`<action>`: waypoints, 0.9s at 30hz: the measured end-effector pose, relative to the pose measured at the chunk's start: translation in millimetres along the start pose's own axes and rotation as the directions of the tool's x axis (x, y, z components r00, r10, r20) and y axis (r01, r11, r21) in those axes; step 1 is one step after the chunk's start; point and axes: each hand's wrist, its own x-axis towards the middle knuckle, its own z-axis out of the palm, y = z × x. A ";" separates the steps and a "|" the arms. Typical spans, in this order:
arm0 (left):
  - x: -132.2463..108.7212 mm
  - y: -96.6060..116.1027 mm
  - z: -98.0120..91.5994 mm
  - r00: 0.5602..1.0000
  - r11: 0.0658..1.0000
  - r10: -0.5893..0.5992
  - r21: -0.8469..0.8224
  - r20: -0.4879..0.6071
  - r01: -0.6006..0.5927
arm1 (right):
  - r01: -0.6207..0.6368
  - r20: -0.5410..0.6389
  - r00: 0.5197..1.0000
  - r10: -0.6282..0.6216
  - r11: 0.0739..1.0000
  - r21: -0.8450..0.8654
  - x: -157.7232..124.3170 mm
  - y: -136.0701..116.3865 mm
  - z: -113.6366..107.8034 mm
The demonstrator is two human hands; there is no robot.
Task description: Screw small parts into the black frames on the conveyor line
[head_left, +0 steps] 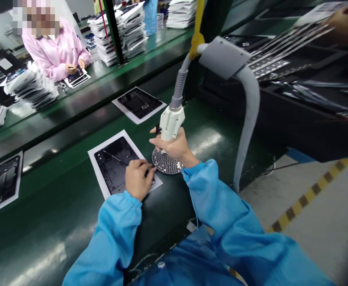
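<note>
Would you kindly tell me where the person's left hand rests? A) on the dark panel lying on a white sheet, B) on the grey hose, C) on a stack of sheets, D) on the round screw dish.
A: the left hand lies on the dark panel, beside the round dish, while the right hand grips the white tool.

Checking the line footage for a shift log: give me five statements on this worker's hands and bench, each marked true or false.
1. The right hand grips a white powered driver hung on a hose. True.
2. The driver's tip is over a round perforated screw dish. True.
3. The left hand is lifted clear of the bench. False: it rests on the dark tablet housing on a white sheet.
4. The person's sleeves are pink. False: the sleeves are blue; a person across the belt wears pink.
5. Only one housing lies on the green bench. False: another housing lies further along.
</note>
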 end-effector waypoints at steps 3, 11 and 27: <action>16.7 19.7 25.4 1.000 1.000 -0.005 0.018 -0.010 0.006 | -0.026 0.051 0.998 0.023 0.998 0.054 -4.9 -3.8 -3.4; 20.0 19.4 40.7 1.000 1.000 0.003 0.006 0.008 -0.003 | -0.022 0.015 1.000 0.021 0.996 0.089 -1.9 -2.1 -11.3; -6.5 -19.5 -42.5 0.958 0.945 -0.286 0.163 -0.022 0.285 | 0.020 -0.056 0.998 -0.020 1.000 -0.008 8.1 9.5 -10.0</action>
